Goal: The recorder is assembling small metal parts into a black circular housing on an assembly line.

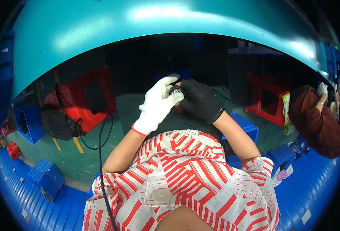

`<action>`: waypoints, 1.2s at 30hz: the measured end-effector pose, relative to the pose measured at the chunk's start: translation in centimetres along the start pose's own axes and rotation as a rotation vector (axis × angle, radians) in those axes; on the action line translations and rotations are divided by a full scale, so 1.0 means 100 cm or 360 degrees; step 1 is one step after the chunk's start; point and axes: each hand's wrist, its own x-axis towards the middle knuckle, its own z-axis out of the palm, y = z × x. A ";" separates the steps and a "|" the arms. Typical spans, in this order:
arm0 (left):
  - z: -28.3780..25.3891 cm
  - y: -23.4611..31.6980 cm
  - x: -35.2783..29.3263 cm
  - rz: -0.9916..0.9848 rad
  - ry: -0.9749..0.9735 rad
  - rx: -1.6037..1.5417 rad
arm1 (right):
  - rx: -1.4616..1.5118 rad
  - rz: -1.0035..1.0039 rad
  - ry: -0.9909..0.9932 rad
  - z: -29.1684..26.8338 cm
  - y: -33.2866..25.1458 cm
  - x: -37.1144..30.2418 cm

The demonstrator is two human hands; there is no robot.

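One white-gloved left hand (pixel 156 103), fingers closed, grips a round black-and-silver part (pixel 176 91); the black-gloved right hand (pixel 203 101) curls against it, hold unclear; handling is under way; completed and remaining steps are indeterminable.

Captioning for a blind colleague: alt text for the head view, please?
A white-gloved left hand and black-gloved right hand hold a small dark part between them. A teal surface curves ahead, with red stools to either side.
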 end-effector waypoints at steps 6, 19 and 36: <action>0.001 -0.008 -0.001 0.0375 0.0162 0.0783 | -0.0387 -0.0069 -0.0218 0.001 -0.005 0.005; -0.008 0.015 0.005 -0.0199 -0.0104 0.0543 | -0.0010 -0.0043 -0.0105 0.004 0.003 0.002; -0.001 -0.014 0.006 0.0022 0.0157 0.0291 | -0.0514 -0.0152 -0.0062 0.007 0.000 0.006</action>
